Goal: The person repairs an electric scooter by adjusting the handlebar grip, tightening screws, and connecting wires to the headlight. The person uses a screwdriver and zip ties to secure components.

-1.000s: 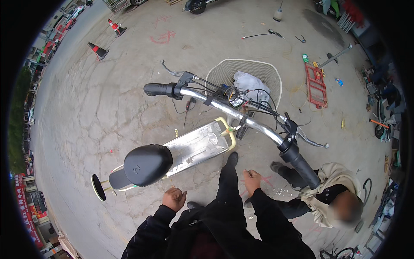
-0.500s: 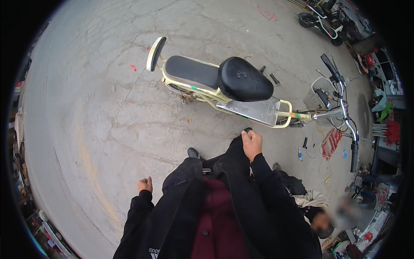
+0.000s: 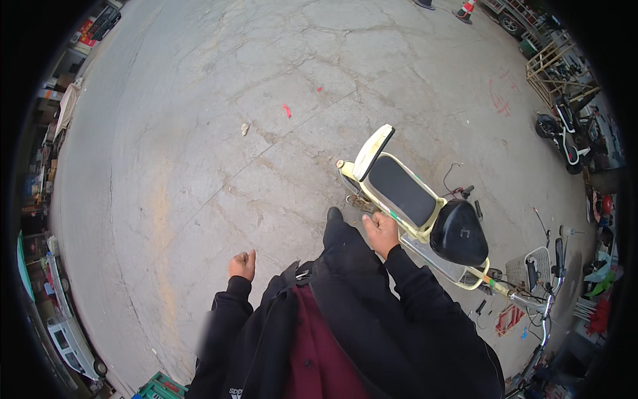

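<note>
My left hand (image 3: 242,265) is loosely closed beside my left hip, its thumb on top, and nothing shows in it. In front of my right thigh, my right hand (image 3: 381,234) is also curled closed, with nothing visible sticking out. It overlaps the near rear side of a pale yellow electric scooter in the picture; whether it touches the frame I cannot tell. The scooter has a black saddle (image 3: 460,233), a dark rear seat (image 3: 402,189), a backrest (image 3: 374,151), a footboard (image 3: 435,258), and a wire basket (image 3: 528,269) below its handlebar (image 3: 546,319).
Cracked concrete (image 3: 199,133) spreads ahead and left. Near the scooter's front lies a red frame-like piece (image 3: 510,319). Another scooter (image 3: 565,136) and a metal rack (image 3: 558,70) stand at right, a traffic cone (image 3: 466,10) far off. A white van (image 3: 70,346) and a green crate (image 3: 159,386) are at lower left.
I have stepped and turned left, so the scooter has shifted right and closer in view. My right hand now overlaps its rear. The person crouching at lower right is out of view.
</note>
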Tool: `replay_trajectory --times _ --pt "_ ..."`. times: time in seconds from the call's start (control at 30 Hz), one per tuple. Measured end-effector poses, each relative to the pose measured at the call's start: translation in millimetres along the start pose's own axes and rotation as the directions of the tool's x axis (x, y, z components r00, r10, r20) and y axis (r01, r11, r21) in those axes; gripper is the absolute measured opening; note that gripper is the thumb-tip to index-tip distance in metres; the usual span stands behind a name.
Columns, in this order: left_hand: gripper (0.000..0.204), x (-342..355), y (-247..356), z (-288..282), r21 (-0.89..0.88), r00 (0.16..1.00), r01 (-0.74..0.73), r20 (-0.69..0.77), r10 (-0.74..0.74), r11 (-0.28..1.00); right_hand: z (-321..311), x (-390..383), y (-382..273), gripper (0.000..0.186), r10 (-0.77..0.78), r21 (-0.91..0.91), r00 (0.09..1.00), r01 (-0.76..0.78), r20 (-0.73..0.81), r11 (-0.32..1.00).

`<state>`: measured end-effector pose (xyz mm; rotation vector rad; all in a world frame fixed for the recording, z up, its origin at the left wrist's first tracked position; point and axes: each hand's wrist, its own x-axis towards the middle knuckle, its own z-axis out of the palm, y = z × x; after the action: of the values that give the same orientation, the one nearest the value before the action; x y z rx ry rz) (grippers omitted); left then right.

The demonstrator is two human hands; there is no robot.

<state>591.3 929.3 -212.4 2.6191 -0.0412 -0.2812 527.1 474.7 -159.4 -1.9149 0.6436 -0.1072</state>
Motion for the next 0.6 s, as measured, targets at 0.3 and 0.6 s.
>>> replay_trajectory --times 0.3,0.6 --pt "0.059 98 -4 -68 0.024 0.975 0.222 -0.002 -0.222 0.975 91 189 -129 0.050 -0.292 0.092 0.936 0.279 0.199 0.956" --pt "0.032 207 -169 -42 0.312 0.846 0.314 0.336 -0.413 0.897 133 310 -94 0.049 0.066 -0.052 0.997 -0.068 -0.029 0.996"
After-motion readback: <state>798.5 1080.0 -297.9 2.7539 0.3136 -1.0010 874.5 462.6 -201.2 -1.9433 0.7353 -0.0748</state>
